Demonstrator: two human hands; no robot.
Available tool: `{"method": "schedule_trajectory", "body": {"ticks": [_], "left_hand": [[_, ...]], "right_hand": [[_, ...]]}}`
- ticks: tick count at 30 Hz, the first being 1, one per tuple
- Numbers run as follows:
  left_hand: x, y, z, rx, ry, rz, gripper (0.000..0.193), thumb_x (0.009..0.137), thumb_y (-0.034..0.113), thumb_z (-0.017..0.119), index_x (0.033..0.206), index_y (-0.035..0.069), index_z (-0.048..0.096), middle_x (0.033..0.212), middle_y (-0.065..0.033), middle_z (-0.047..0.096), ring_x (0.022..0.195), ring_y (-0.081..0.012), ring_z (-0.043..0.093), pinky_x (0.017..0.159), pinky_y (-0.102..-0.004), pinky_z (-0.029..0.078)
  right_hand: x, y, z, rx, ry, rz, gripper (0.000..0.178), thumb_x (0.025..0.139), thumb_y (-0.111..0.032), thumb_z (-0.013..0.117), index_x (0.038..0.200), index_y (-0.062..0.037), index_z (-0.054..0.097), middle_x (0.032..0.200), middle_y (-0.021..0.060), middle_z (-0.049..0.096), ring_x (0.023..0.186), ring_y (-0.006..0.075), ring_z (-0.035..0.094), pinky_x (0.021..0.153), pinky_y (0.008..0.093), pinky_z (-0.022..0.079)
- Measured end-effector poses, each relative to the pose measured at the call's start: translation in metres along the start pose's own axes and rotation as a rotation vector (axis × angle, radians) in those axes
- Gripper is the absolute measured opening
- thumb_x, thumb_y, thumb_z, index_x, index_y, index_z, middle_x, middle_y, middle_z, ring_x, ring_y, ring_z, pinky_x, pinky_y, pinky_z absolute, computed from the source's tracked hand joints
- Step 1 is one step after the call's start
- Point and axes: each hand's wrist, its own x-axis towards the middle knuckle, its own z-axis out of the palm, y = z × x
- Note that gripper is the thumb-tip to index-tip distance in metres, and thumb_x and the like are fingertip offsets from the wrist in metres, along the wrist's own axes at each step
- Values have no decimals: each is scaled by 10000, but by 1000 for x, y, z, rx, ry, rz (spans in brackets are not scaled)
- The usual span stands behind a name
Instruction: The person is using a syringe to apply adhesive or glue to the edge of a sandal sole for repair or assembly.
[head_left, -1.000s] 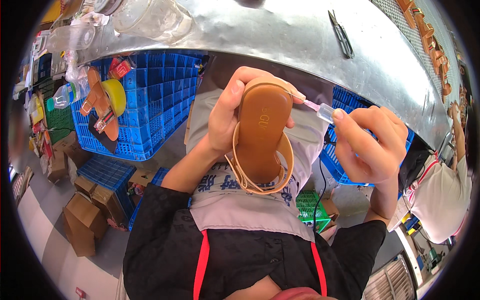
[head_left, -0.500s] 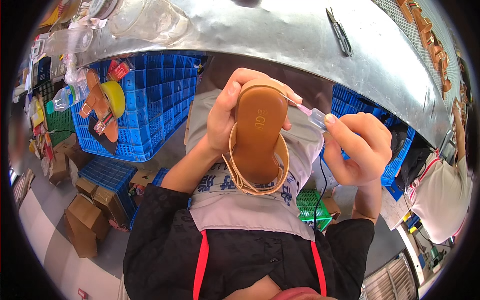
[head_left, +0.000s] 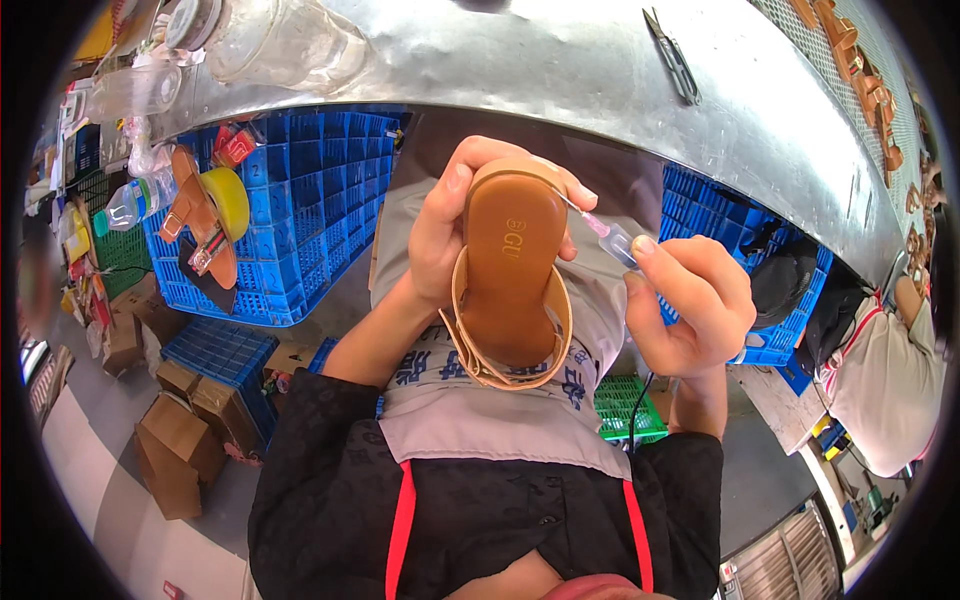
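Observation:
My left hand (head_left: 440,225) is wrapped round a tan sandal (head_left: 511,240), its toe end pointing away from me and its brown footbed facing up. Fingers and thumb grip the far part of the sandal from both sides, while its strap loop hangs near my apron. Pinched between thumb and fingers of my right hand (head_left: 697,305) is a small clear squeeze bottle (head_left: 614,243) with a pink hub and a thin needle. The needle reaches to the right edge of the sole, close to my left fingertips; whether it touches, I cannot tell.
A metal worktable (head_left: 540,65) spans the far side, with scissors (head_left: 672,58) and a clear plastic jar (head_left: 290,45) on it. Blue crates (head_left: 290,215) stand at left, bearing another brown sandal (head_left: 205,215) and yellow tape (head_left: 228,200). A co-worker (head_left: 880,380) is at far right.
The sandal and both hands sit slightly further left in view, as do the scissors. My right hand is a little lower. The needle stays at the sole's right edge.

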Motion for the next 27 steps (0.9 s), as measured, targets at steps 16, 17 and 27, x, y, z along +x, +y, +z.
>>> {"method": "schedule_trajectory", "body": {"ticks": [16,17,27], "left_hand": [[4,-2,1,-23,80,1,485,1100,454,264,1232,31,459,1169,-355,633,800,-291,712,725,-389,621],[4,-2,0,-16,88,-2,486,1099,454,261,1230,29,460,1166,-355,634,797,-291,712,722,-388,620],[6,-2,-1,-46,119,-23,477,1099,443,258,1231,34,463,1169,-355,635,794,-296,712,717,-391,618]], "right_hand": [[-7,2,5,19,15,89,404,595,80,744,976,-51,768,707,50,622,545,190,566,487,302,414],[-7,2,5,12,13,91,407,595,81,743,977,-54,770,708,49,623,542,189,564,487,302,411],[-5,0,8,-10,30,100,422,592,89,745,986,-60,773,712,51,624,530,184,556,487,300,407]]}}
